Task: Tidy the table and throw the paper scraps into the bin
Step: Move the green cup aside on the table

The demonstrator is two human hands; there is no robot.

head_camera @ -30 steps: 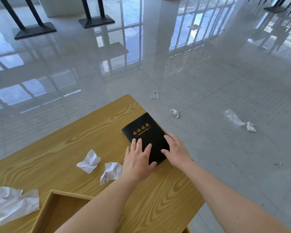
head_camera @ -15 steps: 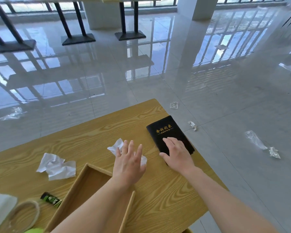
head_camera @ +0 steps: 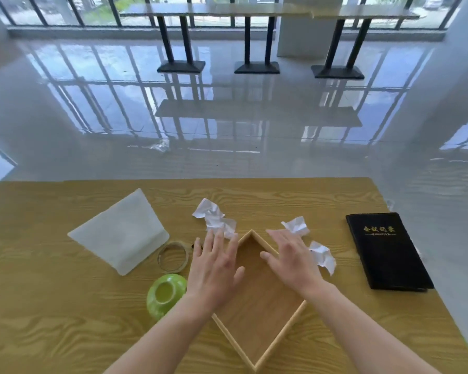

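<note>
Wooden tabletop (head_camera: 65, 306), apparently scrap-gathering stage: left hand (head_camera: 214, 268) and right hand (head_camera: 289, 263) spread, holding nothing, above wooden tray (head_camera: 260, 325); crumpled paper scraps (head_camera: 214, 215) just beyond, probably next to be pinched up; bin unseen.

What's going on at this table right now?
A person is tidying a wooden table. The left hand and right hand are open, fingers spread, above a shallow wooden tray, and hold nothing. One crumpled paper scrap lies at the left fingertips, and two more scraps lie beside the right hand; none is picked up yet. A black notebook lies on the right. A white pouch, a clear ring and a green bowl are on the left. No bin is in view.
</note>
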